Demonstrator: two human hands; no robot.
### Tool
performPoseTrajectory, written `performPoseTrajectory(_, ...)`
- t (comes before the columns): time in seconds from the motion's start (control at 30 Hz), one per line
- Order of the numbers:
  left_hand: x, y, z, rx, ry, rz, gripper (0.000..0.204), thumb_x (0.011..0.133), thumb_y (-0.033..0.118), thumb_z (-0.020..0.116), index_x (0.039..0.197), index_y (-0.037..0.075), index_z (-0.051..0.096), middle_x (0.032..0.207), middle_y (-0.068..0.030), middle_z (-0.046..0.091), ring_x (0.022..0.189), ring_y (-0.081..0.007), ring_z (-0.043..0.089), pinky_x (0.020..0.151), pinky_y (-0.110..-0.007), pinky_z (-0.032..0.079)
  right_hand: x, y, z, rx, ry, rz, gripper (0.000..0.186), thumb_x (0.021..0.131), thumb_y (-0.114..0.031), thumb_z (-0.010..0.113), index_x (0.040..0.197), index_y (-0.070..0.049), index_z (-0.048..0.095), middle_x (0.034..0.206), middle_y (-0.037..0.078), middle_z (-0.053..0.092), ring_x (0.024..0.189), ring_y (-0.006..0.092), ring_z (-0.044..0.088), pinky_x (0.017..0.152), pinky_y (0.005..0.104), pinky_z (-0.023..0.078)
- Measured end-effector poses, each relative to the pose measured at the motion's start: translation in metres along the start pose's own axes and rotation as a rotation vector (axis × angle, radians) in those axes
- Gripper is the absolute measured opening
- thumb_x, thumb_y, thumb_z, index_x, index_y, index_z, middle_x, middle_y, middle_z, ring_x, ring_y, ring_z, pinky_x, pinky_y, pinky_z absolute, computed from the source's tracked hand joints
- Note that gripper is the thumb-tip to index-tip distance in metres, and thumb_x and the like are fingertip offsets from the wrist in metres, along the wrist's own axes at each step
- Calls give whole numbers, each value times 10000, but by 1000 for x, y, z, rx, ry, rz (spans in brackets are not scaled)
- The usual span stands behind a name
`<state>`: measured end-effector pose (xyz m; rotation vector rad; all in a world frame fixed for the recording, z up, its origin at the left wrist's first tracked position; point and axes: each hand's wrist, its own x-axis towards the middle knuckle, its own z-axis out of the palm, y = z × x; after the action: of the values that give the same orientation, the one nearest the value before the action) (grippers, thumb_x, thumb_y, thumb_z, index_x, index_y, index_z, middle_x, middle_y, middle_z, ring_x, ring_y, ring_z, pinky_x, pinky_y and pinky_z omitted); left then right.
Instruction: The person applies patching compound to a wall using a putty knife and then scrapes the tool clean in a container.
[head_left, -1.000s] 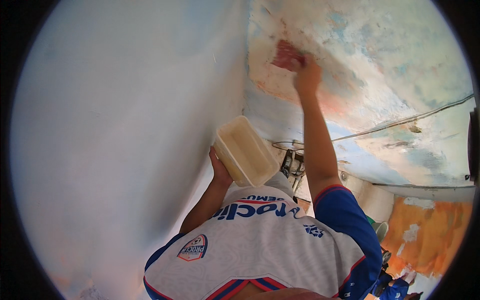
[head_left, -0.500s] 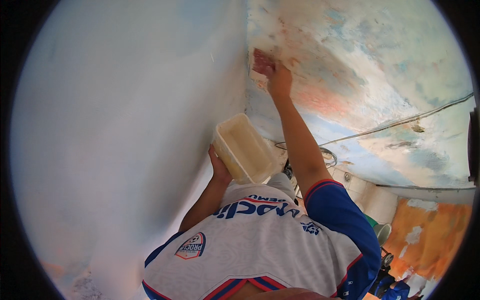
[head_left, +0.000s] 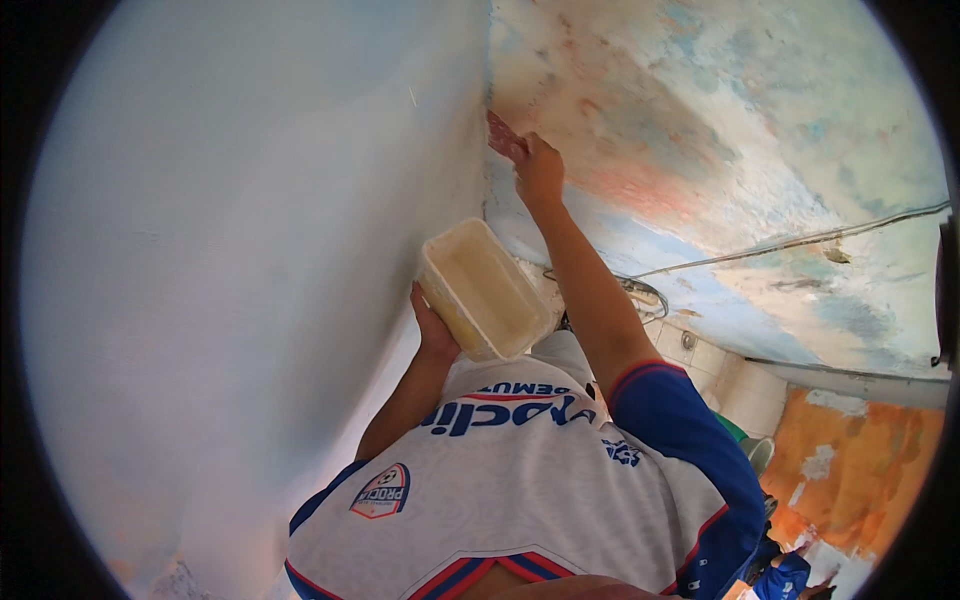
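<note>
The right hand (head_left: 540, 168) has been sweeping leftward across the patchy wall (head_left: 720, 150), and the flat reddish scraper (head_left: 504, 138) is now meeting the corner (head_left: 486, 190); the stroke seems to be reaching its edge. The right fingers are gripping the scraper, while the left hand (head_left: 436, 330) is clasping the side of a pale rectangular tub (head_left: 455, 315) in front of the torso. The patchy wall is showing blue, white and reddish blotches, a cable (head_left: 800, 240) is crossing it, and the smooth pale wall (head_left: 230, 250) is adjoining it.
</note>
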<state>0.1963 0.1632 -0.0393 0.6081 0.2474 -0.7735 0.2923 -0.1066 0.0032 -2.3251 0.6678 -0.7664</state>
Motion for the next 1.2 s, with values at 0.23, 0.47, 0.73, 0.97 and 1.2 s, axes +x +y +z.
performPoseTrajectory(0.23,2,6,-5,-75,26,26,787,986,699,247,1522,146,403,1502,-106,480,1362,-304,478,1129,-462,405,-30,99,-90,180,386,55,222,930,-229,722,971,-12,705,823,127,735,742,199,702,666,329,530)
performPoseTrajectory(0.47,0,0,-15,-100,59,22,787,983,702,256,1521,147,405,1504,-106,480,1363,-307,476,1130,-464,404,-82,77,-88,140,63,196,226,888,-237,767,959,-26,727,757,96,714,650,140,633,622,301,496)
performPoseTrajectory(0.73,-4,6,1,-42,35,-39,802,978,708,246,1522,141,403,1501,-106,484,1357,-304,485,1129,-463,409,-3,86,33,36,168,-19,177,898,-192,714,981,-36,707,831,174,704,713,328,677,663,412,510)
performPoseTrajectory(0.97,-11,-3,-16,-94,52,-4,782,984,699,266,1514,142,411,1497,-101,490,1357,-295,486,1123,-455,418,-98,146,-104,1,296,240,157,933,-162,693,996,-19,706,821,127,713,743,226,694,666,335,532)
performPoseTrajectory(1.2,-16,-3,2,26,183,-16,763,984,692,293,1517,158,409,1516,-95,466,1372,-309,467,1133,-460,404,-46,71,40,101,125,119,166,919,-179,683,886,-26,626,801,187,673,754,396,651,685,462,504)
